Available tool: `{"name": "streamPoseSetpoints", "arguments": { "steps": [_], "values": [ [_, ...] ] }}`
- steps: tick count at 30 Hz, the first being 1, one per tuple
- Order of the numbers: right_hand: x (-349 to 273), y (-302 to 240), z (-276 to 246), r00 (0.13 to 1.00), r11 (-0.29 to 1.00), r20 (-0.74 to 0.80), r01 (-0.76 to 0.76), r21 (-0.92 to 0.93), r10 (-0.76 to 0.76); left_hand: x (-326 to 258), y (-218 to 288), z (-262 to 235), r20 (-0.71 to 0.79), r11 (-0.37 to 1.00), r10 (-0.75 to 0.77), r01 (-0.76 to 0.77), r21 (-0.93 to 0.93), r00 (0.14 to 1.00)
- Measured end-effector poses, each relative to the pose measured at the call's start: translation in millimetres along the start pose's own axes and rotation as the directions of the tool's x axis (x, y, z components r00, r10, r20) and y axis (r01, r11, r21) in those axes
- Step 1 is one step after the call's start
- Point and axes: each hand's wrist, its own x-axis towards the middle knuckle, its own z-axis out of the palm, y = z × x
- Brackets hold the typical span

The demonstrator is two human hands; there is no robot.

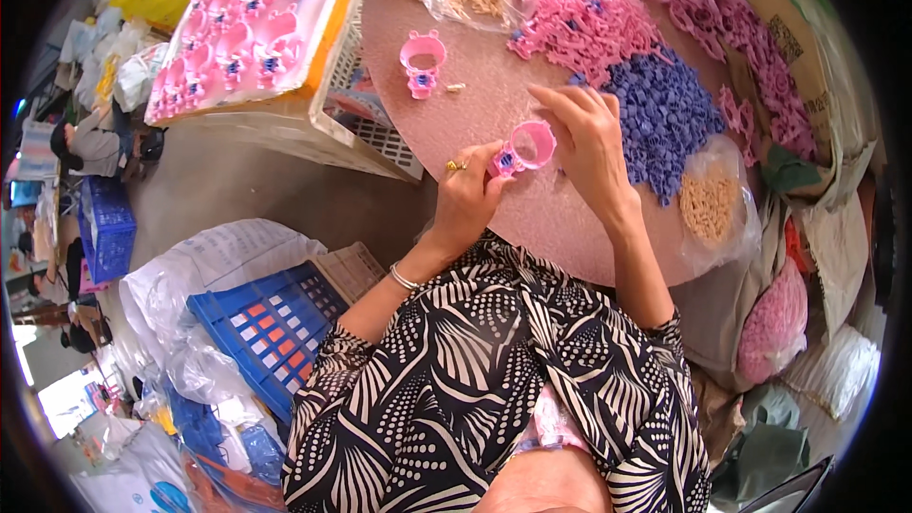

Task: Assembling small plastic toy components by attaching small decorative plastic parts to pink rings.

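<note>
My left hand [465,192] pinches a pink plastic piece [534,143] by its lower end. The piece has a round ring with small ears and a blue part set in its body. Just right of it is my right hand [591,138], its fingers stretched out and apart, with nothing visible in them; its thumb is mostly hidden. A similar pink piece [423,64] lies on the round table farther off, with a small tan bit [456,87] beside it. Past my right hand are a heap of small blue parts [665,114] and a heap of pink parts [591,27].
A white tray [313,66] full of finished-looking pink pieces rests on a crate at the left. Clear bags of tan bits [708,204] lie on the table's right and far sides. More pink parts [741,66] line the far right edge. A blue basket [271,332] stands below left.
</note>
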Motion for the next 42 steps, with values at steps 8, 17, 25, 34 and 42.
{"name": "streamPoseSetpoints", "arguments": {
  "steps": [8, 17, 25, 34, 42],
  "values": [
    [68.9, 28.1, 101.7, 0.910, 0.959, 0.305, 0.270, 0.084, -0.282, -3.4, -1.4, 2.0, -0.015, 0.994, -0.045, 0.043, -0.105, 0.999],
    [44.0, -6.6, 14.6, 0.819, 0.544, 0.474, -0.571, 0.615, 0.324, 7.9, 0.7, -11.0, -0.121, 0.975, -0.188, 0.171, -0.142, 0.975],
    [-15.6, -20.9, -7.7, 0.860, 0.700, 0.290, -0.510, 0.501, 0.419, 13.3, 15.8, -3.7, -0.097, 0.965, -0.144, 0.118, -0.236, 0.985],
    [-35.5, -19.5, 4.9, 0.979, 0.968, 0.064, -0.201, 0.153, 0.193, 7.3, 24.7, 0.2, -0.049, 0.965, -0.133, 0.118, -0.233, 0.990],
    [-41.5, -25.3, 5.0, 0.988, 0.991, 0.078, -0.133, -0.032, 0.136, 0.7, 25.9, 7.3, -0.086, 0.953, -0.103, 0.074, -0.292, 0.991]
  ]
}}
